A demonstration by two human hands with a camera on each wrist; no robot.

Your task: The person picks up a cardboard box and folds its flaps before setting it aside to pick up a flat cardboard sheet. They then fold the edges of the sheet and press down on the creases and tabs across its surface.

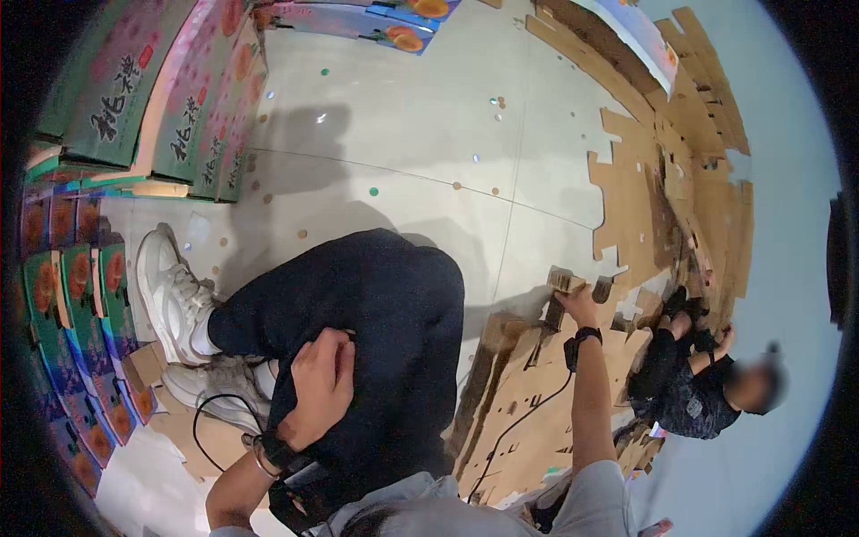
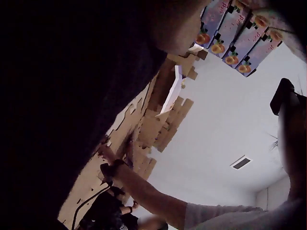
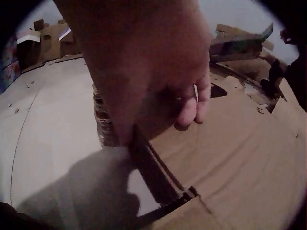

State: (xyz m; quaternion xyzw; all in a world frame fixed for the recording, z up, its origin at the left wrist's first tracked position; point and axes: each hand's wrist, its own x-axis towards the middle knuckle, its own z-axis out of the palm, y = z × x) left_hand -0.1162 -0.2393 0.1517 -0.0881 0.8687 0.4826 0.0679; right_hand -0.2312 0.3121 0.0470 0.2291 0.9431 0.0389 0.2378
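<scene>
My left hand [image 1: 324, 380] rests on the dark trouser leg [image 1: 376, 313], its fingers loosely curled and holding nothing. Out to the right, my right hand [image 1: 580, 306] grips the end of some stacked cardboard [image 1: 562, 279]. Seen from the right wrist, layered corrugated edges [image 3: 103, 120] show beside the right hand [image 3: 148, 72], while its fingertips hang over a broad brown sheet [image 3: 230, 153]. A narrow upright cardboard strip [image 3: 156, 172] runs from under the hand toward the camera. The palm side of the right hand is hidden.
Printed peach boxes [image 1: 170, 107] stand stacked at the left. Flattened, notched cardboard [image 1: 635, 179] lies along the right side, where another person [image 1: 693, 385] crouches. Small scraps dot the pale tiled floor [image 1: 403, 116]. A white shoe [image 1: 170, 286] is near the boxes.
</scene>
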